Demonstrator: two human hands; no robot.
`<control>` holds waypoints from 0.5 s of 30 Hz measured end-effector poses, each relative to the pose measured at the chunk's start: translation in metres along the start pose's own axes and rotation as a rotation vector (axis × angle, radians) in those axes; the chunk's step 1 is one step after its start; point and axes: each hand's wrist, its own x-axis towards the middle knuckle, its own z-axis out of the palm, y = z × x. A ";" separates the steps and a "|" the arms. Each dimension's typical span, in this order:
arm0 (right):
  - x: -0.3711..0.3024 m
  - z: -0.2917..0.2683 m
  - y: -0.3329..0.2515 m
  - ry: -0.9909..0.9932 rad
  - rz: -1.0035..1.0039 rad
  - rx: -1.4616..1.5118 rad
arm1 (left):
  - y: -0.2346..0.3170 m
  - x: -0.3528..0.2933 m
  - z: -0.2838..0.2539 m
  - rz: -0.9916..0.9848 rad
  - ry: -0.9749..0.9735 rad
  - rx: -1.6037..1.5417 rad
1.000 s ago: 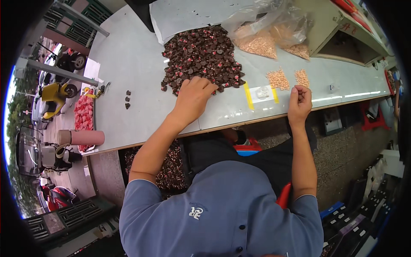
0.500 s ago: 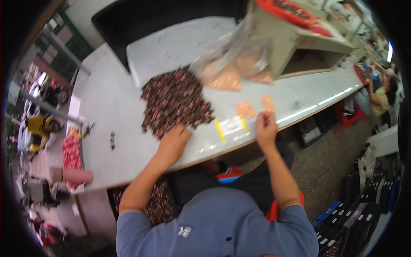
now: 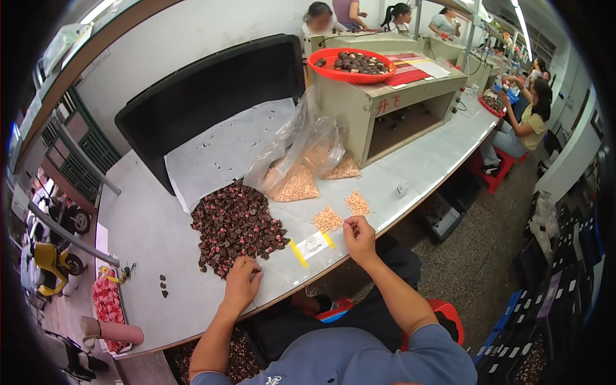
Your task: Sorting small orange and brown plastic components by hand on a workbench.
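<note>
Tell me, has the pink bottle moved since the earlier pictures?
No: the bottle sits at the same corner of the table as before.

A plain white wall (image 3: 205,35) fills eleven o'clock, and a strip light (image 3: 523,32) glows at two o'clock. The long grey counter (image 3: 138,218), edged in brown, curves from eight o'clock to two. Toward ten o'clock stands a dark green grille (image 3: 86,125); at nine, a grey metal rail (image 3: 74,235) slants across. A red stool (image 3: 502,168) and a pale pillar (image 3: 568,151) sit near three o'clock, the speckled floor (image 3: 449,276) at four.
</note>
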 end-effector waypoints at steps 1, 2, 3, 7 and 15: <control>0.000 -0.001 -0.001 -0.010 -0.003 -0.006 | 0.001 0.000 0.000 0.005 0.012 -0.018; 0.000 -0.001 -0.002 -0.017 -0.006 -0.014 | 0.001 0.000 0.001 0.023 0.000 -0.020; 0.000 0.000 -0.001 0.007 -0.005 -0.022 | -0.001 -0.001 0.001 0.031 -0.001 0.020; -0.003 0.005 -0.002 -0.023 -0.003 -0.026 | 0.004 -0.004 -0.003 0.060 -0.035 -0.003; -0.003 0.005 -0.003 0.060 -0.035 -0.059 | 0.001 0.027 0.004 -0.231 -0.370 -0.629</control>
